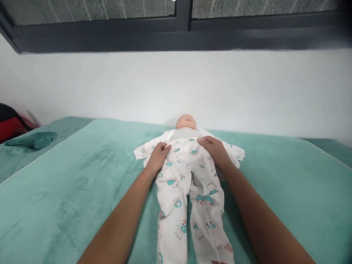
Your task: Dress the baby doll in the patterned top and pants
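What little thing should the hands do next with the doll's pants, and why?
Maybe gently pull the waistband of the pants evenly outward, to smooth it: the left hand and right hand are already at its two sides, and the pants look creased.

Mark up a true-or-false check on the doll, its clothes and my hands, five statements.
1. The left hand and right hand are both at the waistband of the patterned trousers. True.
2. The trousers' waistband is nearer the camera than the legs. False: the legs are nearer; the waistband is towards the doll's head.
3. The cover beneath is green. True.
4. The sleeves are folded inward. False: they spread out to either side.
5. The window frame is dark. True.
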The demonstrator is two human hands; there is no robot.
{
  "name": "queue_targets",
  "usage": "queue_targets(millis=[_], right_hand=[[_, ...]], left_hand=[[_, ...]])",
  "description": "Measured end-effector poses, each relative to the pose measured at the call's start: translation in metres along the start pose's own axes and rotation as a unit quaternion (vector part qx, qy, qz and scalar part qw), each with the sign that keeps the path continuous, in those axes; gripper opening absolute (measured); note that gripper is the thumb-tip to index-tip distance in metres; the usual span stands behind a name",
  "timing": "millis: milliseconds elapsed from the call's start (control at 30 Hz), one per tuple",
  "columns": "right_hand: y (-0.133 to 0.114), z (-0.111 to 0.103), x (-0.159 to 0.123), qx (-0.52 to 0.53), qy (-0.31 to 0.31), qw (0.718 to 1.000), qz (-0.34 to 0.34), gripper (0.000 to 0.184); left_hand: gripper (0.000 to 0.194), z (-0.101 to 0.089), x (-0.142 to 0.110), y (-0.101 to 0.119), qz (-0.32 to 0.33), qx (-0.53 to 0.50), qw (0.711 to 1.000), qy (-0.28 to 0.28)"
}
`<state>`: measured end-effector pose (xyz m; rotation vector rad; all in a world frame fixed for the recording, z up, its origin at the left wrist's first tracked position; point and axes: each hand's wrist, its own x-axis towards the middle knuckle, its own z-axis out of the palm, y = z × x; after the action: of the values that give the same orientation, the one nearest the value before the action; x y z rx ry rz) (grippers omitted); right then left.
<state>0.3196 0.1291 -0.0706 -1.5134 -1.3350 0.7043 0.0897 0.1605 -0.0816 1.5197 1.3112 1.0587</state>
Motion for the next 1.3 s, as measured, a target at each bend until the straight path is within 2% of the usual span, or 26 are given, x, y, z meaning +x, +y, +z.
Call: queue_targets(millis=[100, 167, 267, 400, 567, 667, 800, 967, 1033, 1200, 1300], right_hand=[[0.004, -0.005, -0.01, -0.007, -0.001, 1.0, 0.018, 0.04], [0.003, -0.009, -0.015, -0.045, -0.002, 0.999, 0.017, 0.042], [0.005, -0.015, -0.021, -0.07, -0.018, 0.997, 0.012, 0.041], [0.016, -0.024, -0.034, -0.047, -0.062, 0.997, 0.031, 0.037], [0.022, -0.033, -0.054, 0.042, -0.081, 0.994, 0.057, 0.031], [0.021, -0.034, -0.057, 0.094, -0.089, 0.989, 0.072, 0.031], [0.02, -0.033, -0.054, 0.141, -0.108, 0.98, 0.083, 0.035], [0.016, -0.035, -0.054, 0.177, -0.143, 0.97, 0.085, 0.037], [0.016, -0.035, -0.054, 0.175, -0.147, 0.969, 0.09, 0.038], [0.02, -0.033, -0.054, 0.165, -0.138, 0.972, 0.098, 0.035], [0.021, -0.032, -0.054, 0.179, -0.15, 0.967, 0.103, 0.031]], left_hand=[[0.032, -0.005, -0.004, 0.002, -0.012, -0.004, 0.999, -0.031], [0.033, -0.009, -0.009, 0.004, -0.05, -0.047, 0.995, -0.066], [0.031, -0.017, -0.017, 0.006, -0.113, -0.13, 0.976, -0.135], [0.018, -0.025, -0.022, 0.009, -0.155, -0.214, 0.943, -0.202], [0.011, -0.028, -0.021, 0.008, -0.185, -0.284, 0.921, -0.189], [0.018, -0.029, -0.02, 0.004, -0.192, -0.309, 0.911, -0.194], [0.037, -0.031, -0.021, 0.001, -0.176, -0.282, 0.913, -0.238], [0.048, -0.035, -0.025, 0.006, -0.132, -0.256, 0.912, -0.293], [0.05, -0.036, -0.026, 0.005, -0.135, -0.249, 0.916, -0.284], [0.043, -0.034, -0.026, 0.003, -0.162, -0.229, 0.936, -0.214], [0.037, -0.033, -0.027, 0.005, -0.167, -0.222, 0.935, -0.221]])
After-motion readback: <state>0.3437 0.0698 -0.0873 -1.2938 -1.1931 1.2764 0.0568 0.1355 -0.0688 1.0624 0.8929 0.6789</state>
